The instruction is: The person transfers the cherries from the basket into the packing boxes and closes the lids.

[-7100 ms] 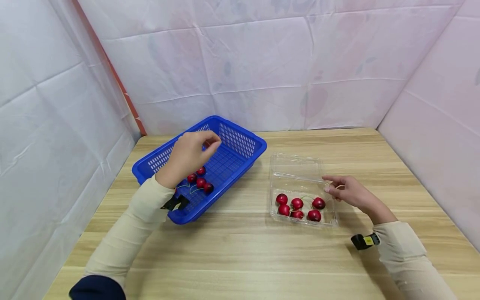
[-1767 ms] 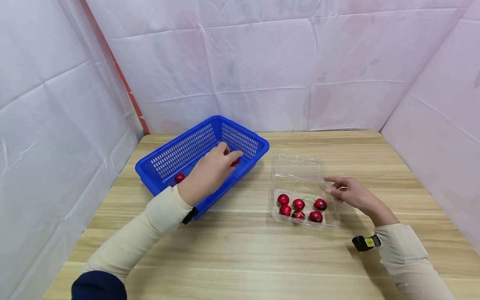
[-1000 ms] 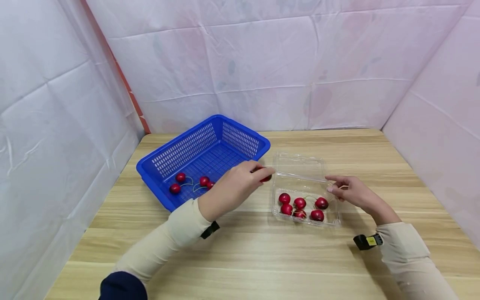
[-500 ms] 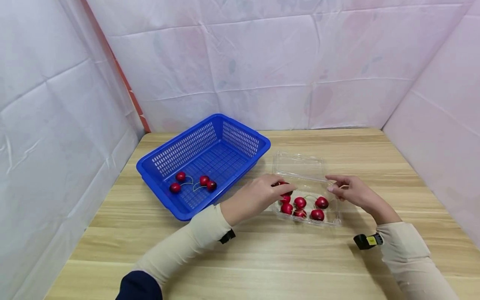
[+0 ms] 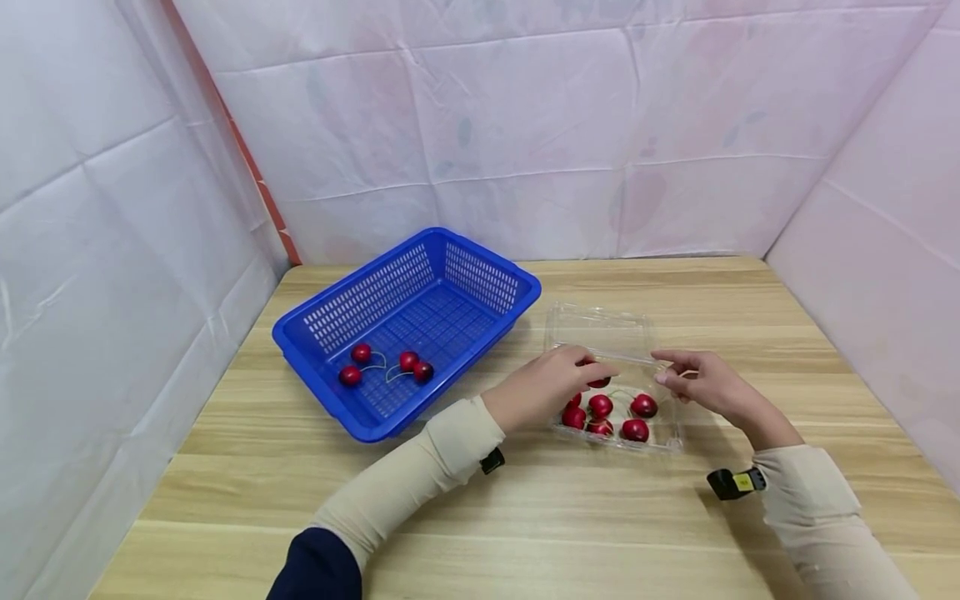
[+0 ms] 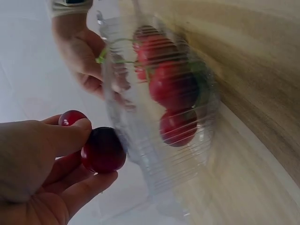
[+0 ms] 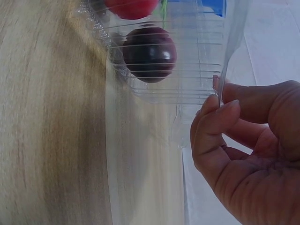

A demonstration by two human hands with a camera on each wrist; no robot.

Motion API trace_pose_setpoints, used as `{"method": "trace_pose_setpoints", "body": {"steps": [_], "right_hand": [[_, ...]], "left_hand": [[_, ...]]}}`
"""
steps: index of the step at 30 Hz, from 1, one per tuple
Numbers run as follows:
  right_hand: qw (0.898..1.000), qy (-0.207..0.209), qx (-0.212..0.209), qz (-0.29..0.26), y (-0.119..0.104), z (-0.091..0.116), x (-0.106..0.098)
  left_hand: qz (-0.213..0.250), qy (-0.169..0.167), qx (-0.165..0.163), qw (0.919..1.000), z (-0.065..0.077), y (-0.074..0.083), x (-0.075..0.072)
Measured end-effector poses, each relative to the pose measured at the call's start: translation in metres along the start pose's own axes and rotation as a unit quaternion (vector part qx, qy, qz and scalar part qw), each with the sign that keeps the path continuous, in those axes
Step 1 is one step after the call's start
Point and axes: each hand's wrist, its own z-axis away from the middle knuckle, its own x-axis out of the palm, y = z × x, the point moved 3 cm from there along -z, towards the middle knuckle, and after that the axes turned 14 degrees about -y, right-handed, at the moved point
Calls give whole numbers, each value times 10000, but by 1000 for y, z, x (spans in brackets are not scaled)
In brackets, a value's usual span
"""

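Left hand [image 5: 542, 385] has moved from the corner of the blue basket [image 5: 442, 321] — now pinching two cherries [image 6: 104, 151] over the plastic clamshell [image 5: 628, 367]. Right hand [image 5: 699, 383] pinches its right edge.

This is a small screened-off work space; whether it stands in a home, lab or workshop cannot be told. Creased pale sheeting [image 5: 525, 117] with faint printed shapes rises behind the wood-grain tabletop's [image 5: 525, 517] far edge and along both side edges, an orange-red strip [image 5: 270, 206] descending to the far left corner.
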Motion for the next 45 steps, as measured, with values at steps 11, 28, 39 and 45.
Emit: {"method": "trace_pose_setpoints", "body": {"steps": [11,28,39,45], "right_hand": [[10000,36,22,-6,-1,2,0],[9999,96,5,-73,-1,1,1],[10000,87,27,-33,-1,1,1],[10000,70,56,37,-1,1,1]], "left_hand": [[-94,-645,-140,9978,-25,-8,16],[166,-1130,-323,9929,-37,-15,30],[28,-1042,-376,9938,-39,-15,31],[-321,-992,-632,9925,-39,-14,28]]}}
